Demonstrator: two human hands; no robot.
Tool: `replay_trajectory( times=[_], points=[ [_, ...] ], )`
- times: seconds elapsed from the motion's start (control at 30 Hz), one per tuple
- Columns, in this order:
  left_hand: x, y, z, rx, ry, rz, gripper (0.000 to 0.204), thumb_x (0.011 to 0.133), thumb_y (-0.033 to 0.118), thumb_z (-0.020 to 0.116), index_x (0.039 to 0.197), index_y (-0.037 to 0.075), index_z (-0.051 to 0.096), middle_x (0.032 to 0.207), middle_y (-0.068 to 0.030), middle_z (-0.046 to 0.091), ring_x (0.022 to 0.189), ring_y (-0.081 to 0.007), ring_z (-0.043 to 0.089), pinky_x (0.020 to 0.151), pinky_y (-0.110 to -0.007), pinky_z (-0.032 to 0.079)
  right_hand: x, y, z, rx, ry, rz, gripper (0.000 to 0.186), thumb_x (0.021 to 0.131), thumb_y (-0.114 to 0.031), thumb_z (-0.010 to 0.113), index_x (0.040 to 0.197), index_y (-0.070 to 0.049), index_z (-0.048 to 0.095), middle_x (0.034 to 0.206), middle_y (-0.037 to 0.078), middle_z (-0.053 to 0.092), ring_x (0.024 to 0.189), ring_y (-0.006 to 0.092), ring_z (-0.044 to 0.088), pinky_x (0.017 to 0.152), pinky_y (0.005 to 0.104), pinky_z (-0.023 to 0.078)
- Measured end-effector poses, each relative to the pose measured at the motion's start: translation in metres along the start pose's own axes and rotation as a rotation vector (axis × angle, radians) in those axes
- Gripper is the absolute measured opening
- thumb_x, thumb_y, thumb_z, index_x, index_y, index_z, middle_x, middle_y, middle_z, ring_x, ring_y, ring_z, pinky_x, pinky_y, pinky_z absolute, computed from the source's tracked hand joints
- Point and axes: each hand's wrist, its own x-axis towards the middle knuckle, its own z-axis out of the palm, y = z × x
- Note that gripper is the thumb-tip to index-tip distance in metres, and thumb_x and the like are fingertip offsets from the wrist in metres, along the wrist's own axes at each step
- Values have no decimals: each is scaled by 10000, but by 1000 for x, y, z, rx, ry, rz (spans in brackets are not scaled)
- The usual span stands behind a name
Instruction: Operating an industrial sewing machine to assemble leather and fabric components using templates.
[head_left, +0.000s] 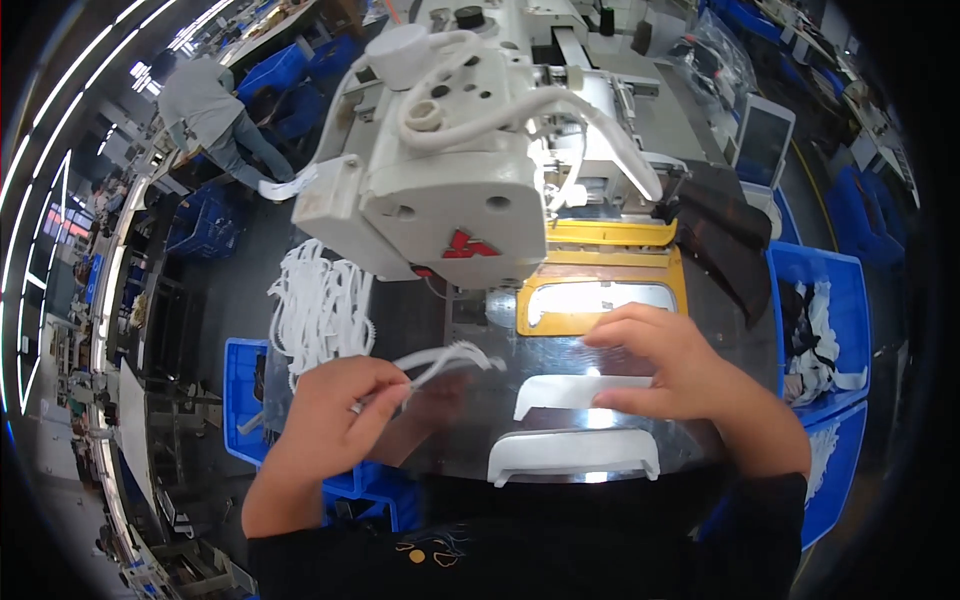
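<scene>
My left hand is closed, thumb and fingers pinching a narrow white fabric strip. The strip loops out to the right over the dark, shiny work table. My right hand has its thumb and fingers apart above a flat white piece with a curved end. Its thumb lies at that piece's edge, and the hand covers the right end. Nearer to me lies a second white piece with bent-down ends. Past my right hand, a yellow frame sits beneath the machine, with white material in its opening.
A large white sewing machine rises in front of me. Many white strips hang in a bundle at the left. Blue bins with fabric stand at the right; another blue bin is at the left. A person bends over farther off.
</scene>
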Motion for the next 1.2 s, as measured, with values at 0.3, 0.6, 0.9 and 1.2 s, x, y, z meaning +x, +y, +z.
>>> replay_trajectory(
  times=[0.3,0.6,0.9,1.2],
  points=[
    [62,29,95,-184,-7,256,96,980,76,803,1062,43,765,836,-100,732,676,-250,689,633,-359,540,2,-1,-20,87,-269,439,336,977,-334,866,1012,-24,742,832,77,741,727,209,722,709,344,580],
    [80,7,133,16,203,408,204,948,92,834,1123,8,772,1038,-173,760,844,-332,714,743,-401,577,-7,41,-21,0,-19,589,341,991,-325,811,886,-4,763,704,154,690,633,251,648,637,405,499],
    [78,-6,131,313,-83,484,433,899,318,875,1243,62,816,1134,-97,707,1001,-306,674,903,-440,524,-17,79,-33,123,279,781,297,1003,-186,783,815,42,757,643,31,657,600,58,572,553,287,455],
    [80,3,130,411,-265,179,742,859,547,864,1444,102,761,1232,-144,591,1114,-366,588,1034,-516,462,-18,70,-61,-28,-6,767,297,920,-283,823,882,11,815,737,153,739,647,217,692,646,367,532]
  ],
)
